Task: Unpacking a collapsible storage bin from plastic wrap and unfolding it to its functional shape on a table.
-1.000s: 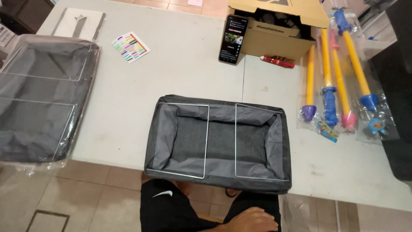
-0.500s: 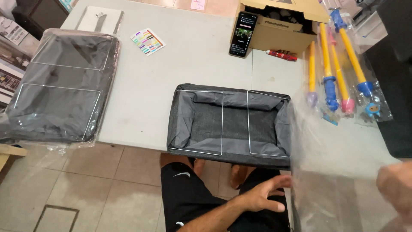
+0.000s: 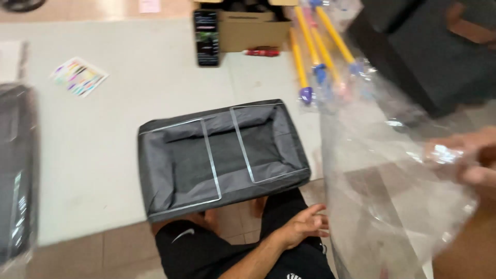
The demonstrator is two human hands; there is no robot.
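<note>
A person seated at a pale table [image 3: 103, 155] lifts a large clear plastic bag [image 3: 392, 206] with the right hand [image 3: 465, 155], whose fingers are pinched shut on the film near its upper edge at the frame's right side, while the left hand [image 3: 302, 227] hangs open, fingers spread, just beside the bag's lower left edge and above the lap. The collapsed grey fabric storage bin [image 3: 222, 155], its wire frames showing on top, lies flat on the table's near edge, just left of the bag and apart from both hands. Handled well, the film would likely be held by both hands at the mouth, kept spread and away from the bundled yellow-handled toys [image 3: 315, 57] lying near it (thin plastic tends to cling and fold on itself). Farther back sit a cardboard box [image 3: 253, 28] with a black phone [image 3: 206, 36] propped against it, and a colourful printed card [image 3: 78, 76]. Motion blur softens the right hand, the bag's mouth cannot be made out, and a second bagged dark item [image 3: 15, 175] is cut off at the left edge.
</note>
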